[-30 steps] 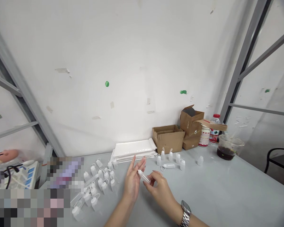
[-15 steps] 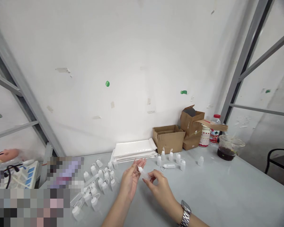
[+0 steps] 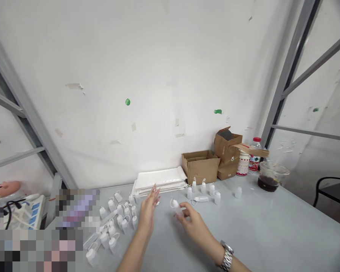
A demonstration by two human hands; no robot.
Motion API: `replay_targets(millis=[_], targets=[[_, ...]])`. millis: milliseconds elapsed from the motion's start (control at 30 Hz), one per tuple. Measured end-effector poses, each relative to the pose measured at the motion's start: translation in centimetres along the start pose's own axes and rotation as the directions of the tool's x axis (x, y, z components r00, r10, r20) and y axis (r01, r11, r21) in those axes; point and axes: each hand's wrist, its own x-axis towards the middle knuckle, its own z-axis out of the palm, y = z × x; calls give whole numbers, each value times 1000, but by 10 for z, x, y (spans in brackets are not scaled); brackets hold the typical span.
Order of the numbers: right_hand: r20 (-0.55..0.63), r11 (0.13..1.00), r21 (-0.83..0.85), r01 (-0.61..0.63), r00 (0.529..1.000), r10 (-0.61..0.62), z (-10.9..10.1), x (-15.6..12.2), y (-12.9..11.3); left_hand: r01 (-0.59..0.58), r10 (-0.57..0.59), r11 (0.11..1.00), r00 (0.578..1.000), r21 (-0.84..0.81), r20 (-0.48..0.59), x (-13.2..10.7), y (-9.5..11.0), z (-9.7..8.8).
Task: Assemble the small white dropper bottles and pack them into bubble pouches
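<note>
My right hand grips a small translucent squeeze bottle by its lower body, just above the table. The bottle's white cap and looped strap point up and toward the left. My left hand is open beside it, fingers stretched toward the back, apart from the bottle. A small white piece shows at the edge of the left fingers; whether they touch it I cannot tell. Left of that hand stand many similar capped bottles, some lying down. A second group stands behind my right hand, with one bottle on its side.
White padded envelopes are stacked against the wall. An open cardboard box and a taller brown box adjoin them. Farther right are a red-capped bottle and a plastic bowl of dark liquid. A power strip lies far left.
My left hand has come away from the squeeze bottle and shifted left. The right hand keeps hold of the bottle, which is now more upright and slightly farther right.
</note>
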Motion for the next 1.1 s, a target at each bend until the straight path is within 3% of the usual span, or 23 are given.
replay_targets(millis=[100,167,233,333,367,433,600,833,1000,1100], targets=[[-76,999,40,1,997,2,-20,-6,12,-85,97,972,994,220,-48,8,-2,-8],[-251,998,-62,28,967,-43,-42,-10,23,-189,234,840,972,508,-25,9,-6,-10],[-412,983,-185,-2,908,-76,-69,-14,35,-290,371,545,925,787,84,8,-11,-12],[-514,943,-313,-112,855,-69,-110,-21,54,-317,400,80,878,945,261,5,-17,-15],[-516,928,-344,-146,855,-57,-122,-23,60,-302,382,-17,879,953,285,4,-19,-16],[-511,893,-397,-213,859,-23,-140,-27,72,-268,349,-131,889,954,298,5,-21,-19],[-502,810,-513,-285,865,-13,-148,-29,94,-227,273,-213,920,950,281,9,-22,-22],[-443,737,-634,-235,891,-97,-138,-20,93,-237,262,-215,921,947,290,10,-24,-23],[-418,805,-559,-196,906,-70,-154,-27,99,-227,256,-214,926,950,278,11,-23,-23],[-490,864,-473,-175,866,-93,-178,-27,103,-228,253,-225,925,947,283,10,-23,-23]])
